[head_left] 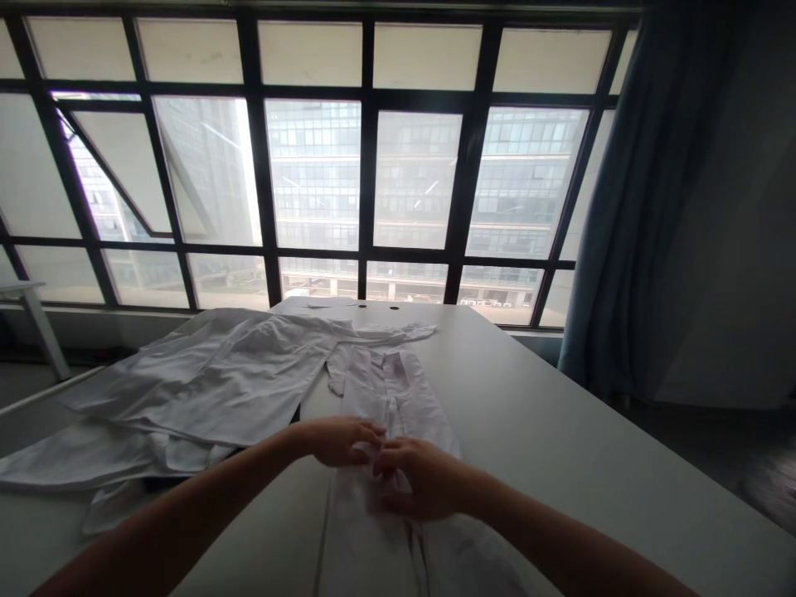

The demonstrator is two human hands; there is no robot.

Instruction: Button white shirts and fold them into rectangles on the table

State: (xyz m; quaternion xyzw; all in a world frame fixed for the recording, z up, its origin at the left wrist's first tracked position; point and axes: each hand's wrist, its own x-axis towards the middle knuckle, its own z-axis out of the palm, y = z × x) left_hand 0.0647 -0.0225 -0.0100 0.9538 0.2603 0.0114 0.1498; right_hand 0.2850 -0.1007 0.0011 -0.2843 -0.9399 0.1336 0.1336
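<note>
A white shirt lies flat on the pale table, collar end toward the window and its front placket running toward me. My left hand and my right hand meet over the middle of that placket. Both have fingers curled in a pinch on the cloth at the button line. The fingertips nearly touch each other.
A loose pile of other white garments covers the table's left half. A large dark-framed window fills the far wall. A blue curtain hangs at the right. A white table leg stands at far left.
</note>
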